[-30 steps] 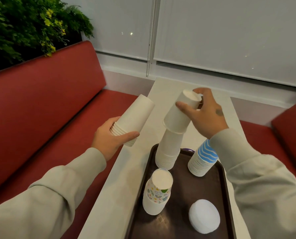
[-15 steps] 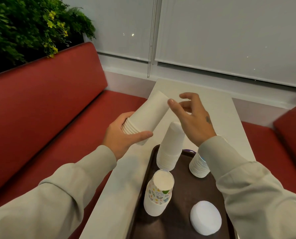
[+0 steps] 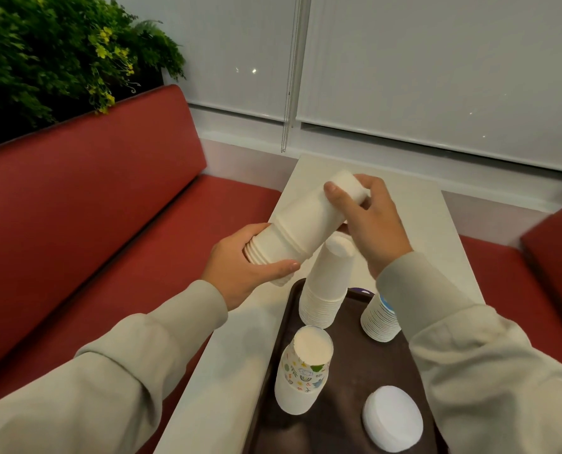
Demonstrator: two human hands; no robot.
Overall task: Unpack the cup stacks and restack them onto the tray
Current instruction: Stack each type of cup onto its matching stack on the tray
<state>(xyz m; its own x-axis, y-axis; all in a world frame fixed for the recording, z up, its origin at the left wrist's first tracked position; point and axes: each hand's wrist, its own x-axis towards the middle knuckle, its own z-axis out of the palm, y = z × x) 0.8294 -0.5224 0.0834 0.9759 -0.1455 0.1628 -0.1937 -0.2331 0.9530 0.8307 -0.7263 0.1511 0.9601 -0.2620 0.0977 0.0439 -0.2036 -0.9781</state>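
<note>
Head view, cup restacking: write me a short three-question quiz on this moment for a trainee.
1. True or false: the tilted white stack rests on the tray.
2. The left hand and right hand both grip the tilted white stack. Which one holds its open rim end? A. left hand B. right hand C. both
3. Short answer: which stack on the tray is partly hidden by the right sleeve?

Key: 1. False, it is held in the air. 2. A. 3. The blue-striped stack.
</note>
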